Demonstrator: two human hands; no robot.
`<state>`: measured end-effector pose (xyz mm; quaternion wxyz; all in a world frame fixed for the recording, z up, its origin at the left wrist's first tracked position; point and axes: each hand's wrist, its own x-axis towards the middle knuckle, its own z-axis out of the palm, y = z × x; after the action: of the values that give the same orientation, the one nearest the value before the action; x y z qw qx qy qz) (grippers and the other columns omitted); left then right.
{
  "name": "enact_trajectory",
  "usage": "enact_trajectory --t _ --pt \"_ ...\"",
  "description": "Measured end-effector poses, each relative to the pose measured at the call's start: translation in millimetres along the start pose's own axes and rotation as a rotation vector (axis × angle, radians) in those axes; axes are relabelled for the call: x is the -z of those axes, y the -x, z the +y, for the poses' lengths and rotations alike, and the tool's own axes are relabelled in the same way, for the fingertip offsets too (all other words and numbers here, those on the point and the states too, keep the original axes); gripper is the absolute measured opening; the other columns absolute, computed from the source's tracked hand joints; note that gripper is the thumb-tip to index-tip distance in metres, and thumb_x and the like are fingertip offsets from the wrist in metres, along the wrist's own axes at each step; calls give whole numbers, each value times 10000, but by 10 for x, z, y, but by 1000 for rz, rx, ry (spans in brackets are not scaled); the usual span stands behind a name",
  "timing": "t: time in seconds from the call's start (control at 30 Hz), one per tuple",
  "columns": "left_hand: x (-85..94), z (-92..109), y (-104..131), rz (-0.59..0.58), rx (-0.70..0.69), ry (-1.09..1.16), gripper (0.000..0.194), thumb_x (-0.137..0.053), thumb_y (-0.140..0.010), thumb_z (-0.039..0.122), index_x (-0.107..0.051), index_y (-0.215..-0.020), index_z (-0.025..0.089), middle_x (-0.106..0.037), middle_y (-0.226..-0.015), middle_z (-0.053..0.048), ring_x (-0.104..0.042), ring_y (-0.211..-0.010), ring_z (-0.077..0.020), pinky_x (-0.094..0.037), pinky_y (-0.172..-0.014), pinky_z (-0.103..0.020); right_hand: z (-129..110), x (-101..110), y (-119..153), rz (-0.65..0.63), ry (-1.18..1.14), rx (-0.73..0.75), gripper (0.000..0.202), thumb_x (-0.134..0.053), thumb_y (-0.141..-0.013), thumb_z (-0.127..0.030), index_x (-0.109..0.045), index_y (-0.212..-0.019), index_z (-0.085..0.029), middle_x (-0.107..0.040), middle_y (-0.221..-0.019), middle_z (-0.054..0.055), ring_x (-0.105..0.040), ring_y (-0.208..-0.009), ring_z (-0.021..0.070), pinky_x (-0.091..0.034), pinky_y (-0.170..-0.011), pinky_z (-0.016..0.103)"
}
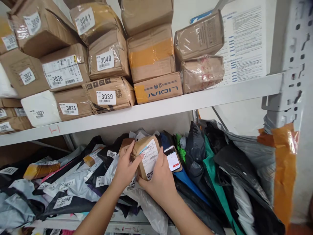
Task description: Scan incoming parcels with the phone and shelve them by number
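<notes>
One parcel [146,156] — two hands [127,166] gripping it, one phone [173,159].

Your two forearms come into view bare from the bottom edge, with no sleeve, cuff or glove on either one. Your bare left hand [126,168] shows no ring on the fingers that can be seen, and nothing is strapped round its wrist. Your bare right hand [160,181] is likewise plain, its wrist free of any watch or band. The fingernails you can see on both hands are short and unpainted. Nothing more of your body or clothing shows in the head view.
</notes>
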<state>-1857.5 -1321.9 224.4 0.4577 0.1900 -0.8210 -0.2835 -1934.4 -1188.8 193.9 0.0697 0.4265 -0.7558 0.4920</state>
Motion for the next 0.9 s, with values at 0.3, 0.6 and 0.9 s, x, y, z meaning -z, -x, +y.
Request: enact_trajectory --t 0.3,0.6,0.9 --pt "367 -181 -76 -242 -261 -179 507 -552 -881 529 -614 -1290 236 -591 -1327 -89 -544 -1238 -268 -416 -1103 -440 198 -212 7 126 -180 53 1061 -708 -630 -356 -141 -1478 -66 -388 -1421 262 -353 -1366 439 -398 -1069 575" --pt "448 -213 -181 -356 -381 -361 537 -485 -908 533 -579 -1311 191 -619 -1297 -124 -586 -1182 -290 -474 -1018 -428 185 -307 58 154 -166 112 1026 -713 -640 -295 -157 -1470 -65 -438 -1344 244 -406 -1302 417 -408 -1051 565" --pt "277 -463 -73 -236 -480 -328 544 -326 -949 483 -531 -1334 159 -606 -1271 -151 -570 -1159 -293 -453 -1001 -457 197 -422 97 188 -79 171 1013 -687 -630 -219 -145 -1475 -89 -498 -1240 209 -477 -1207 422 -460 -983 570"
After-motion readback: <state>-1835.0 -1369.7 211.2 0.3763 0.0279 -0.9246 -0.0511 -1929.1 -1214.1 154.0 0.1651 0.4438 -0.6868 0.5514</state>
